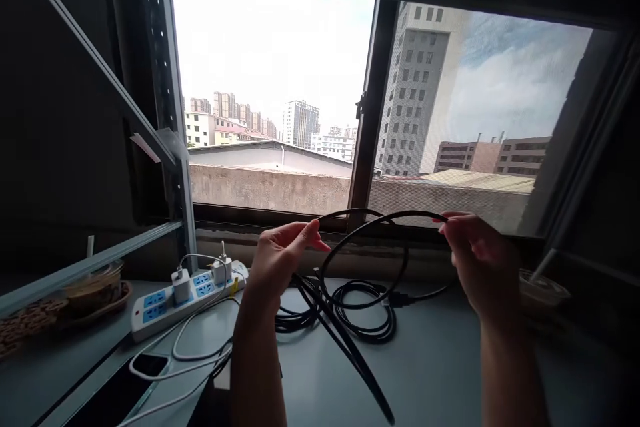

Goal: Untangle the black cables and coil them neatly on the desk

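Observation:
A long black cable (350, 307) lies partly coiled on the grey tabletop (450, 360) below a window. My left hand (280, 260) pinches a bundle of its strands near the middle of the view, fingers closed around them. My right hand (475, 260) pinches the same cable farther right, holding up an arched loop that spans between both hands. One straight run of the cable slants down toward the front edge.
A white power strip (170, 300) with plugged-in chargers and white leads lies at the left. A dark phone (120, 393) rests at the front left. A bowl on a woven mat (95, 290) sits far left, another dish (543, 290) at the right. A metal shelf post (175, 147) stands left.

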`<state>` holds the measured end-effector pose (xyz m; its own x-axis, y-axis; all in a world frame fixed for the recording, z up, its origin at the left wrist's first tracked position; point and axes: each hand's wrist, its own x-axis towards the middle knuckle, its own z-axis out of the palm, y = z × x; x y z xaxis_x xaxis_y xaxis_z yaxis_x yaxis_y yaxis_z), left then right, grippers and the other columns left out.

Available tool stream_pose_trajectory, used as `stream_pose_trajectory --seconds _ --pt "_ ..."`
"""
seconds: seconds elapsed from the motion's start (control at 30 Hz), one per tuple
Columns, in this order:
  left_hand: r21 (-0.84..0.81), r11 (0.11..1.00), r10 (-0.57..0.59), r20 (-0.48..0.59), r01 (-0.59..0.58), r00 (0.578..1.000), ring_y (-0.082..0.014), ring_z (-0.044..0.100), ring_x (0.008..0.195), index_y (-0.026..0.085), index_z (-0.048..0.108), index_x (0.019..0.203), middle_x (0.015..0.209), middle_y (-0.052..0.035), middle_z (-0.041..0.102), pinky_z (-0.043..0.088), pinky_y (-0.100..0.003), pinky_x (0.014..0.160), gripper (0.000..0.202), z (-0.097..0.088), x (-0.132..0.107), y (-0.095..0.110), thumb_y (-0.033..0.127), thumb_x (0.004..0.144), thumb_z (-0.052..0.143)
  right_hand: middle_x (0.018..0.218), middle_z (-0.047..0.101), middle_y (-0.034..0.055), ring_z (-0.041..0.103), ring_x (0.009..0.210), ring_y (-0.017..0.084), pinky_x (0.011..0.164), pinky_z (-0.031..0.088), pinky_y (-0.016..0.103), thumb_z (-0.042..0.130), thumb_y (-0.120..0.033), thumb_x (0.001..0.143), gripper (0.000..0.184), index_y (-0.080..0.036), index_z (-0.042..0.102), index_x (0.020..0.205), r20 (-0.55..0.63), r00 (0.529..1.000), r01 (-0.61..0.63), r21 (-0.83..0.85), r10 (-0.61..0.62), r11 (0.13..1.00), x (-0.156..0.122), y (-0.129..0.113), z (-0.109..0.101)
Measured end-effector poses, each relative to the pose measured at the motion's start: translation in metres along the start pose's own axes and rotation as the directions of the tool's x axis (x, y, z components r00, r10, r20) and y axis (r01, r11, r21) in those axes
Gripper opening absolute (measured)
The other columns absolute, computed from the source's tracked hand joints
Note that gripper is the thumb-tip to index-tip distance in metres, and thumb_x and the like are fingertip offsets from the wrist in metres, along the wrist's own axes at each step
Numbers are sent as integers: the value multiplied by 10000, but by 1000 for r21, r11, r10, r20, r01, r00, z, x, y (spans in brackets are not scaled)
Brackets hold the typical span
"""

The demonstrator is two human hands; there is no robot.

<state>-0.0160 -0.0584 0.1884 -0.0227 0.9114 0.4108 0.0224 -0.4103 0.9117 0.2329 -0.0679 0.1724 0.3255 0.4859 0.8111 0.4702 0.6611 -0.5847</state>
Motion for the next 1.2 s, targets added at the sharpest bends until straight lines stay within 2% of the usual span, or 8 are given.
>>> stream_pose_trajectory --seconds 0.17,0.27,0.4,0.5,0.67,0.93,1.07,1.2 --pt "49 992 107 108 -112 988 -61 391 404 162 642 582 570 -18 628 220 -203 382 351 33 -4 11 458 755 565 588 533 -2 476 539 97 482 398 201 467 -525 819 368 -192 465 663 308 934 -217 86 181 972 -2 -12 5" --pt "131 969 216 -57 -207 975 -110 528 536 175 682 630 593 -18 643 358 -210 487 333 53 2 3 469 747 581 464 340 -81 380 383 66 369 328 168 493 -573 780 389 -209 381 698 439 855 -426 290 276 857 2 -9 6" --pt "270 917 370 -305 -293 877 -178 611 855 221 704 904 894 -35 698 453 -251 696 302 68 12 -9 455 753 588 496 274 -106 197 367 23 335 132 119 577 -508 747 372 -252 471 996 515 773 -579 334 371 743 10 3 -5" --pt "345 894 414 -390 -286 823 -171 605 812 224 685 941 970 -45 672 443 -234 578 353 71 15 -11 498 772 541 546 376 -71 264 428 31 362 169 123 588 -478 742 437 -236 526 1101 453 787 -569 272 418 776 17 16 -25" --pt "312 919 359 -403 -242 842 -83 481 521 172 629 917 779 -48 614 325 -202 421 439 79 24 -16 566 765 507 776 574 18 356 472 47 384 279 168 528 -591 729 537 -195 567 1090 351 832 -512 190 429 838 23 28 -46" --pt "330 904 404 -459 -271 791 -67 441 530 182 510 899 822 -28 552 336 -182 439 384 116 18 -26 549 790 480 907 626 38 583 915 198 752 498 294 701 -278 632 626 -256 490 1220 683 726 -318 230 80 920 -4 4 7" --pt "415 829 531 -376 -374 759 -37 398 495 193 495 962 987 -39 526 354 -178 439 371 113 7 -15 479 741 582 967 634 34 620 893 151 820 495 281 519 -95 709 417 -225 567 1103 652 756 -365 350 56 863 -1 9 18" --pt "598 720 467 -41 -352 883 -27 354 450 245 501 1152 1019 -38 558 324 -178 417 603 92 5 -11 416 615 716 885 670 24 636 864 151 809 492 272 510 -53 685 402 -198 619 1044 522 849 -309 371 79 876 12 16 0"
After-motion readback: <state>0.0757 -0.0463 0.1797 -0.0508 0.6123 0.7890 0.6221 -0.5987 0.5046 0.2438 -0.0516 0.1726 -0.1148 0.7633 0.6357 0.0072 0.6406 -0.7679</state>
